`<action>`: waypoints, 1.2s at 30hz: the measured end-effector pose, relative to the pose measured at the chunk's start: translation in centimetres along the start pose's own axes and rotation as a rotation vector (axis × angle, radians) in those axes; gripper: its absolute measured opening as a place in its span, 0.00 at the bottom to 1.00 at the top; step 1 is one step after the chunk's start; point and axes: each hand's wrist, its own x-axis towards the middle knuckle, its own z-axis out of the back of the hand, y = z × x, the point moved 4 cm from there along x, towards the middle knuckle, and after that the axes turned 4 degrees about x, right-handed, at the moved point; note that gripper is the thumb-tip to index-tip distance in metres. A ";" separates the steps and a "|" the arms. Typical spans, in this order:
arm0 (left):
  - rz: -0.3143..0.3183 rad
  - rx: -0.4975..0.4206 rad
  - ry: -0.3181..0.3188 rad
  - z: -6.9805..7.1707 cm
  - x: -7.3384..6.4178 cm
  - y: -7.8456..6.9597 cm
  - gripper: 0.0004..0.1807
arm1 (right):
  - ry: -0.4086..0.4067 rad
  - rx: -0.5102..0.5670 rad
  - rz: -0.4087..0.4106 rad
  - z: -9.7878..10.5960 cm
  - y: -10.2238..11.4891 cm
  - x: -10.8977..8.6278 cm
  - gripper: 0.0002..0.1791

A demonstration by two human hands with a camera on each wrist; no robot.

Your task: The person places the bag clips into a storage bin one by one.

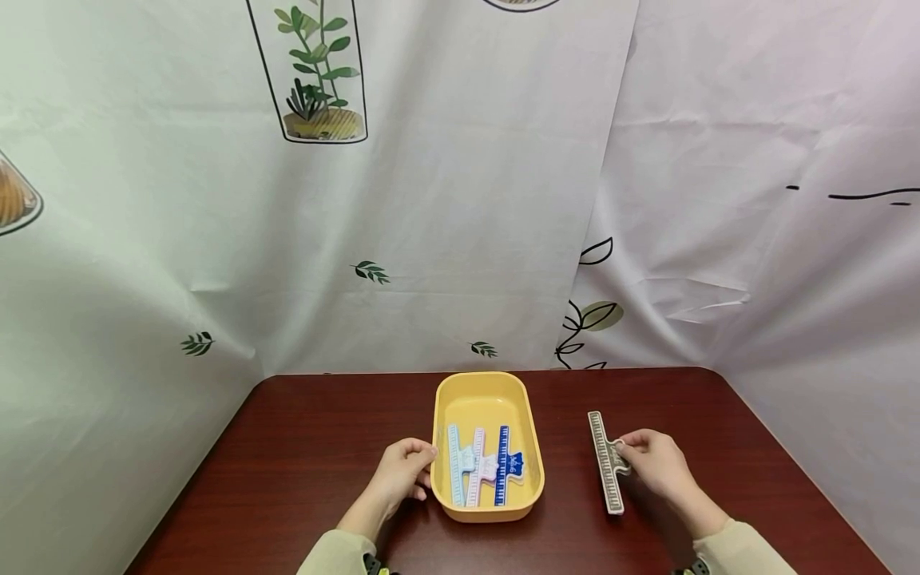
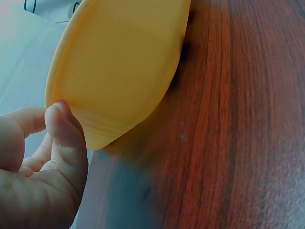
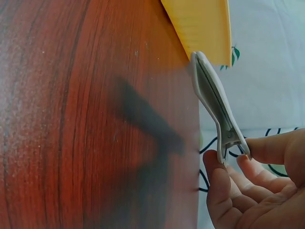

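My right hand [image 1: 660, 465] pinches a grey ruler clip [image 1: 606, 463] by its handle, to the right of a yellow tray [image 1: 489, 515]. In the right wrist view the clip [image 3: 212, 100] appears edge-on, thumb and fingers on its two handle plates, with a shadow on the table beneath. At the tray's left rim, my left hand [image 1: 397, 479] pinches the edge; the left wrist view shows the thumb against the tray wall [image 2: 114, 62]. Inside the tray lie three more ruler clips: light blue [image 1: 456, 467], pink [image 1: 476, 471] and dark blue [image 1: 501, 467].
The dark red wooden table [image 1: 323, 431] carries the tray near its middle. A white printed cloth [image 1: 446, 200] hangs behind the table and along both sides.
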 end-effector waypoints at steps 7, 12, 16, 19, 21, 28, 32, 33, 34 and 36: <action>-0.005 -0.005 0.003 -0.1 0.0 0.0 0.15 | 0.013 0.034 -0.005 -0.3 0.2 -0.1 0.12; 0.001 -0.003 -0.003 0.0 0.0 0.0 0.15 | 0.021 0.060 0.000 -0.6 0.6 -0.2 0.11; -0.005 0.004 -0.004 0.0 0.0 0.0 0.15 | 0.022 0.077 -0.005 -0.8 1.0 -0.3 0.10; -0.008 0.008 -0.004 0.0 -0.1 0.0 0.15 | 0.030 0.100 0.001 -1.0 1.3 -0.3 0.11; -0.006 0.007 -0.006 0.0 -0.1 0.0 0.14 | 0.039 0.116 0.007 -1.1 1.6 -0.4 0.11; 0.002 -0.002 -0.012 0.0 0.0 0.1 0.12 | 0.052 0.143 0.016 -1.4 2.5 -0.6 0.12; 0.001 -0.004 -0.013 0.0 0.0 0.0 0.12 | 0.063 0.191 0.003 -1.7 2.8 -0.6 0.12; 0.000 -0.004 -0.013 -0.1 -0.1 0.0 0.12 | 0.068 0.207 0.002 -1.8 2.9 -0.6 0.12; -0.001 -0.004 -0.013 -0.1 -0.1 0.0 0.12 | 0.076 0.223 0.006 -1.9 2.9 -0.5 0.12; -0.002 -0.004 -0.013 -0.1 -0.1 -0.1 0.13 | 0.083 0.249 0.002 -2.2 3.1 -0.5 0.11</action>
